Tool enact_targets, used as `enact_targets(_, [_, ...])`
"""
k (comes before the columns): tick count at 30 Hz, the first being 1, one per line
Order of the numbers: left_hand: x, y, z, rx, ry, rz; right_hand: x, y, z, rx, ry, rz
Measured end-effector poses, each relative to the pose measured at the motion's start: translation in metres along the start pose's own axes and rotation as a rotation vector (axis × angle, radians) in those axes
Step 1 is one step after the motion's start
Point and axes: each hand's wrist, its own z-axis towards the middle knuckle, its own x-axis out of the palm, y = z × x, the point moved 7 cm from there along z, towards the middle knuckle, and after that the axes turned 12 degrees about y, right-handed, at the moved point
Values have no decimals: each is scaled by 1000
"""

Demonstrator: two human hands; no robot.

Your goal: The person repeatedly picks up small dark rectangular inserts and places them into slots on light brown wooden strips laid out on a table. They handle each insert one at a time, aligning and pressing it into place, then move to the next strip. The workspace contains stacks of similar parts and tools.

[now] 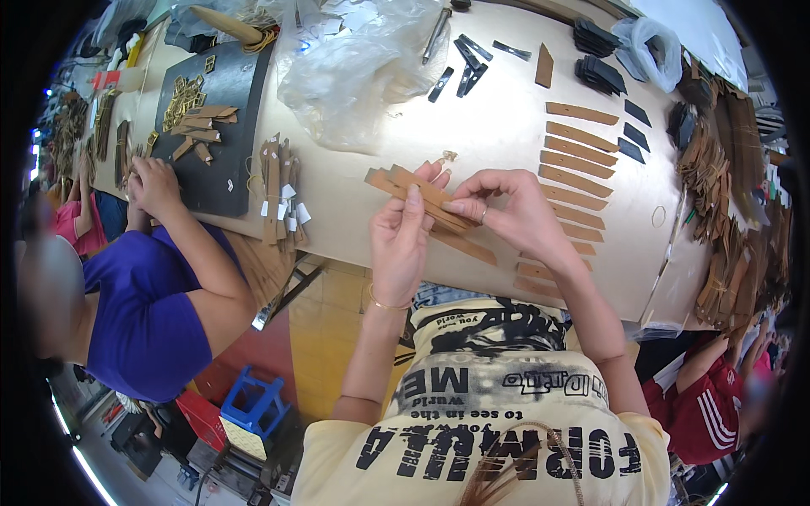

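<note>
Workroom w/ a wide, pale beige desk (337, 181) across the upper half of view. Over its near side, L hand (400, 232) has its fingers closed on a fanned stack of flat tan leather-like strips (392, 182), thumb on top. R hand (510, 207) has thumb & index finger pinched on the stack's right-hand end; a ring shows on one finger. The stack's up in both hands, L end spread. One more tan strip (468, 248) sticks out below, toward lower R; can't tell if it's held or lying on the desk.

Just R of the hands: a column of separate tan strips (576, 158), laid side by side, R forearm in front of the lowest ones. Beside its top end, 3 small black slanted pieces (634, 133); above those, stacks of flat black pieces (601, 74). Far R edge: big bundles of long brown strips (721, 278).

Beyond the hands: a crumpled clear plastic bag (337, 93), then some narrow black pieces (468, 63) nr a slim metal tool (434, 38).

L side: a tan strip bundle w/ white tags (274, 190), then a black rectangular mat (228, 160) w/ a pile of gold-coloured metal buckles (179, 99) & short brown strips (202, 126). A co-worker in a purple top (152, 312) sits there; below, a blue plastic stool (256, 403) on the floor.
</note>
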Motion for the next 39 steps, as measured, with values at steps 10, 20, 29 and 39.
enact_targets(10, [-52, -33, -9, 83, -181, -101, -28, -15, -1, 116, -178, -463])
enact_targets(20, [9, 2, 2, -51, -21, -106, -21, -1, -19, 55, -41, 109])
enact_targets(29, [7, 2, 1, 42, -96, 49, -2, 4, -20, 39, 15, 234])
enact_targets(39, [-6, -4, -9, 69, -121, 136, 0, 0, -9, -25, 55, 118])
